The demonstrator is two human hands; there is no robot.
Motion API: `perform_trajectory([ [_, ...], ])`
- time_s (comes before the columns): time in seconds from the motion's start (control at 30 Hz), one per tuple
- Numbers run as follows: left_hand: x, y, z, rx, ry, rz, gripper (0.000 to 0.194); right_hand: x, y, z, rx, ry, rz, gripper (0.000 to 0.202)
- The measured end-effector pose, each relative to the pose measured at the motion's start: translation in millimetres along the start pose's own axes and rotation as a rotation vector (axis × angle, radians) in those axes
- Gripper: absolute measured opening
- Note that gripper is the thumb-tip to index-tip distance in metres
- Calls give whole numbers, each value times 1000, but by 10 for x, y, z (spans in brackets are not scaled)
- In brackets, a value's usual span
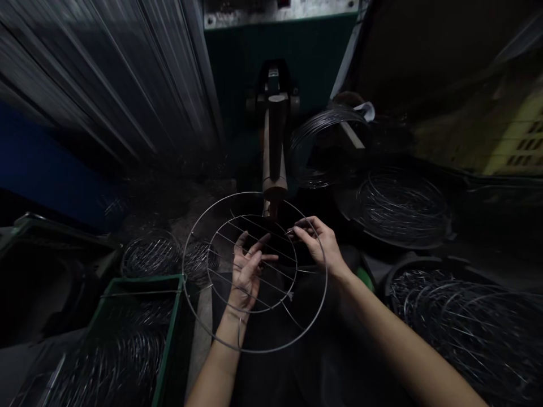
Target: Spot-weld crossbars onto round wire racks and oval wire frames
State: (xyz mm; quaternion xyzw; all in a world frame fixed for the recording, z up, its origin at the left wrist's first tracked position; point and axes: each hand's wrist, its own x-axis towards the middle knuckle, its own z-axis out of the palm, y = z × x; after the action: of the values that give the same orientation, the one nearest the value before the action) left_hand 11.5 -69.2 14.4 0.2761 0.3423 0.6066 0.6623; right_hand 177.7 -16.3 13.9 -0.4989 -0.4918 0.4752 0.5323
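I have the round wire rack [276,268] out in front, just below the blunt cylindrical arm [275,152] of the green machine [237,73], tilted towards me, its far edge passing by the arm's lower end. The left hand [247,270] is at the middle of the rack, palm up with its fingers spread apart, the parallel rods crossing it; I see no firm grip there, so I'd treat it as a loose prop. The right hand [318,240] is at the upper right, thumb and fingertips pressed together on a thin wire end [290,231] beside the inner ring [296,261]; the light is poor, and I can't tell whether that wire is loose or part of the rack. I expect the rack to be light, springy across its width but stiff along each rod, and rather slick where the metal is smooth. I would take hold of the outer ring [263,351] at two opposite sides, or support the inner ring where the rods meet it, because a single lone rod could bend. The joints look small, so I'd avoid twisting. Wire rings [462,316] sit at my right and a green crate [167,339] of wire pieces at my left.
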Motion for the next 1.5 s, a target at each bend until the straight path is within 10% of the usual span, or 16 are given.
perform_trajectory([
  [0.27, 36, 136, -189, 40, -122, -116, 42, 264, -147, -341, -340, -486, -107, 34],
  [0.73, 399, 293, -276, 83, -272, -205, 43, 582, -205, 60, -406, -182, -311, 26],
  [1.5, 333, 270, -196, 130, -260, -158, 44, 547, -179, 123, -349, -121, -299, 22],
])
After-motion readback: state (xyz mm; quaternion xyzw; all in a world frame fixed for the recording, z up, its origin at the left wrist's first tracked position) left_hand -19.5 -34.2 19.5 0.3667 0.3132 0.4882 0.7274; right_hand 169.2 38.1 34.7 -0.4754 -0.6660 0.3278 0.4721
